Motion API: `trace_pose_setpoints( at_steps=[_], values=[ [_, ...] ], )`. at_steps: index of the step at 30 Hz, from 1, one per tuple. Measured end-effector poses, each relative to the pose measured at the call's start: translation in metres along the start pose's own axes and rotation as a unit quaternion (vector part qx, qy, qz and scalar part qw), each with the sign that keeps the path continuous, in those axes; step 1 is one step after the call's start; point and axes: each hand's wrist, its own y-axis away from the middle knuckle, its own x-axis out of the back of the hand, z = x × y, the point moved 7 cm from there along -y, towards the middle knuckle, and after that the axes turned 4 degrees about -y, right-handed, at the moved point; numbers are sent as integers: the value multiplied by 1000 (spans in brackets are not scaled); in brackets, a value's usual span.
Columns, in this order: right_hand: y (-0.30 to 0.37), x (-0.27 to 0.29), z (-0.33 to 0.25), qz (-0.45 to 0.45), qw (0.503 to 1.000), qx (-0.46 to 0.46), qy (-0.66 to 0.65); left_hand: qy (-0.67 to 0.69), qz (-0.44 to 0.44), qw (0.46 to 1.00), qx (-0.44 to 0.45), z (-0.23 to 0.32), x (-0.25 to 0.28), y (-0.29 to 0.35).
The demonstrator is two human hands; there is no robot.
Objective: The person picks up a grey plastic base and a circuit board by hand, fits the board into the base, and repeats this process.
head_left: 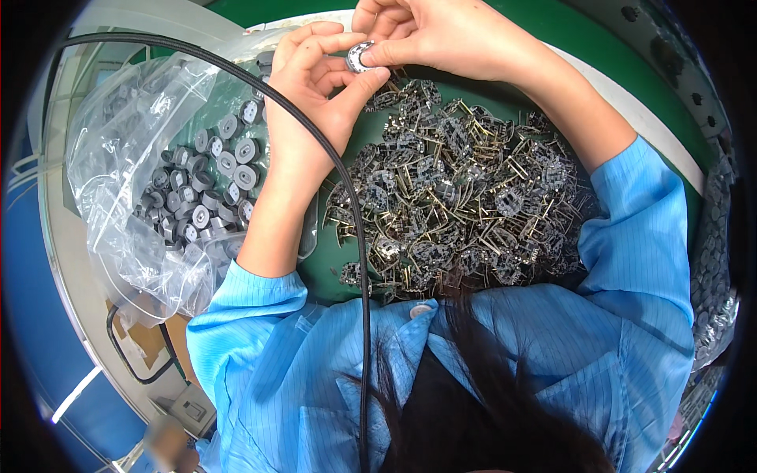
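Observation:
At the far side of the work surface my two hands meet at a small round part (359, 57) with a pale, board-like face and a dark rim. My left hand (315, 87) pinches it between thumb and fingers from the left. The thumb and fingers of my right hand (430, 39) close on it from the right. Below them lies a large pile of small circuit boards (465, 189) with brass-coloured pins. Left of my left forearm, several round grey caps (229, 163) lie on and in a clear plastic bag (126, 158).
A black cable (352, 197) arcs across the view in front of my left arm. Green matting (335, 268) lies under the pile, with a white curved edge (658, 122) beyond it. At the lower left, a blurred part of another person (165, 443) shows. Bagged grey parts (714, 260) line the right.

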Motion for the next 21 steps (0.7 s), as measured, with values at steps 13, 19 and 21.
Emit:
trace_pose_setpoints(
  at_steps=[13,19,21],
  values=[
    [-81,215,153,151,979,74,-117,-517,50,850,-84,6,64,-16],
    [-71,231,159,401,866,-75,289,-426,34,897,115,-25,88,-12],
    [-56,216,129,444,839,-14,314,-421,42,903,76,-35,95,-13]
  ],
)
